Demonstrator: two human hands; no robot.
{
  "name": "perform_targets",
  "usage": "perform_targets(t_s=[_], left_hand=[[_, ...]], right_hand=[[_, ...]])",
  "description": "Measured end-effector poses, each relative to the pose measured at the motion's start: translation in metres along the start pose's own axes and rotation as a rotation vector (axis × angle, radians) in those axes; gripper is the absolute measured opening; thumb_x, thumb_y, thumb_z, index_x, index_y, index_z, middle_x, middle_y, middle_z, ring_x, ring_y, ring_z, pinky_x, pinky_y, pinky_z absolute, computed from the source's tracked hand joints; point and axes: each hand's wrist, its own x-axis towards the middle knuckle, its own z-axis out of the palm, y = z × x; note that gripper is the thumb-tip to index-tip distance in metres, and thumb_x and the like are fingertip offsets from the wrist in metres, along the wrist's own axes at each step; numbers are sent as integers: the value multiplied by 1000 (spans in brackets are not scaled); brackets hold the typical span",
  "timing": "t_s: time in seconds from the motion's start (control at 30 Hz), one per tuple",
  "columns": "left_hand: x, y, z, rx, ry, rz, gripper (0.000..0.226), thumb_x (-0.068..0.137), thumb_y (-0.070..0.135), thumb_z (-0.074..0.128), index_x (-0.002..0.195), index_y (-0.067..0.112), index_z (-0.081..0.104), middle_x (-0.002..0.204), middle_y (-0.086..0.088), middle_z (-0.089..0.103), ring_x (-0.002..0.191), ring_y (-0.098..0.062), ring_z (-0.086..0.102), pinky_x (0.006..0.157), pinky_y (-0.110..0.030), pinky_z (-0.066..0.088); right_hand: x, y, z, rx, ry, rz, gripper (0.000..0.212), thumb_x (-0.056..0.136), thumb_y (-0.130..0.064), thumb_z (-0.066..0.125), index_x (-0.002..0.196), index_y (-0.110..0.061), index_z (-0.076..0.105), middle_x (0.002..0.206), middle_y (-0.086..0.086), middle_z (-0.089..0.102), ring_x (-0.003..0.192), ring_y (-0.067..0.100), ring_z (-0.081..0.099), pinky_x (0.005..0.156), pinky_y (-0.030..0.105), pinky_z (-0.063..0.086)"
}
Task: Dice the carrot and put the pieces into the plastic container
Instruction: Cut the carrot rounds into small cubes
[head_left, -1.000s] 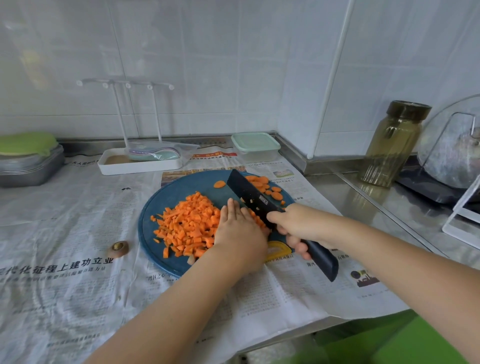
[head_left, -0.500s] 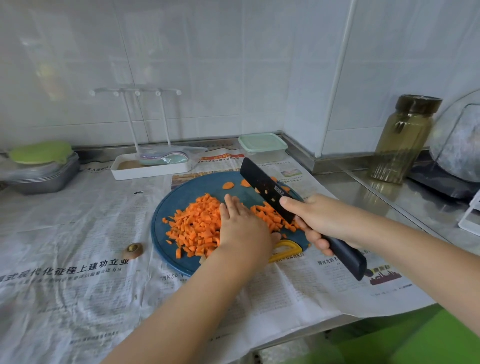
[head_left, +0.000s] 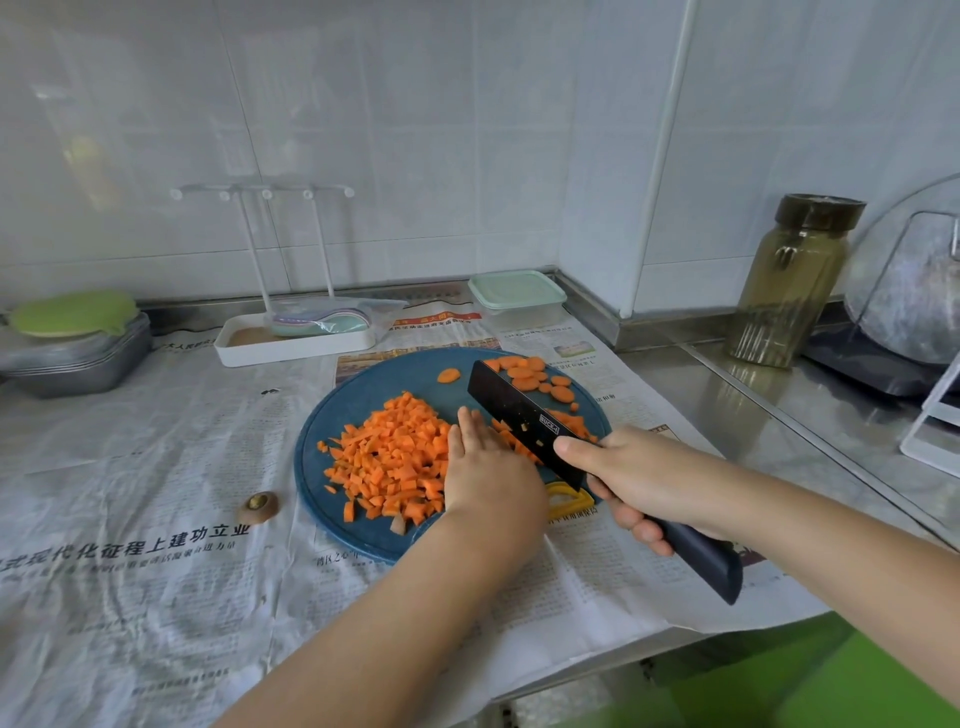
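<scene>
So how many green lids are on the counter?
2: the pale lid on the plastic container behind the cutting board, the bright lid atop the metal trays far left.

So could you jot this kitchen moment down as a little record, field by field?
Board: round blue cutting board on newspaper
Diced: heap of carrot cubes on the board's left part
Uncut: carrot slices at the board's far edge
Left: left hand lying flat between the cubes and the black knife
Right: right hand grips the knife's handle
Container: plastic container behind the board, lid on
</scene>
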Motion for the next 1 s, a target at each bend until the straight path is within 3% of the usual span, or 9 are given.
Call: perform_targets(t_s=[0.23, 0.43, 0.53, 0.6, 0.67, 0.7, 0.77, 0.9, 1.0], left_hand=[[5, 0, 2, -45, 10, -10, 54, 103, 26, 24, 151, 6, 9, 155, -25, -8, 143, -41, -12, 116, -48, -3], [9, 0, 6, -65, 9, -36, 59, 102, 23, 28, 150, 1, 2, 157, -23, -3, 144, -40, -8, 117, -47, -1], [6, 0, 3, -104, 6, -50, 59, 103, 25, 26, 148, -3, -1, 156, -23, -4, 145, -37, -7, 118, -44, -1], [5, 0, 1, -118, 15, -52, 59, 104, 25, 25, 148, -4, -1, 156, -23, -4, 145, -36, -7, 118, -43, -1], [5, 1, 0, -128, 27, -55, 58, 104, 24, 25, 148, -4, -1, 157, -23, -3, 145, -36, -6, 118, -43, 0], [5, 1, 1, -130, 26, -58, 58, 103, 23, 25, 148, -4, 0, 157, -23, -3, 145, -36, -5, 118, -43, 0], [5, 1, 0, -136, 26, -62, 59, 102, 22, 29, 148, -4, 1, 157, -23, -1, 145, -36, -5, 118, -42, 0], [1, 2, 1, -117, 79, -60, 58, 101, 21, 33, 149, 0, 10, 155, -22, 11, 144, -39, 2, 119, -43, 7], [5, -1, 9, -126, 113, -67, 53, 101, 26, 31, 147, 3, 22, 150, -21, 27, 141, -39, 14, 117, -43, 16]], right_hand=[[6, 0, 5, -26, 3, 93, 44, 100, -49, 35, 73, -15, 37, 33, 0, 41, 28, 17, 38, 38, 22, 38], [7, -15, 10, -168, -51, 218, 55, 101, -50, 26, 79, -4, 46, 36, 4, 42, 29, 18, 40, 42, 23, 38], [6, -17, 9, -187, -73, 255, 60, 100, -52, 25, 113, -3, 58, 40, 4, 43, 32, 18, 41, 43, 23, 38], [4, -21, 9, -205, -89, 272, 67, 101, -52, 23, 135, 1, 47, 50, 7, 43, 42, 20, 41, 47, 27, 38], [8, -24, 9, -229, -93, 262, 64, 102, -49, 22, 128, 1, 53, 51, 8, 43, 41, 20, 41, 47, 27, 38], [12, -24, 10, -249, -80, 252, 61, 102, -48, 22, 110, 0, 60, 48, 9, 44, 37, 21, 42, 46, 25, 38], [19, -28, 12, -288, -55, 243, 62, 102, -45, 21, 73, 0, 50, 38, 10, 44, 26, 21, 42, 45, 25, 39], [34, -33, 13, -287, -22, 171, 57, 104, -40, 21, 74, 1, 46, 50, 11, 46, 34, 21, 44, 44, 27, 39], [37, -27, 13, -175, -60, 226, 55, 101, -47, 23, 69, -5, 41, 35, 7, 43, 21, 17, 39, 36, 15, 35]])
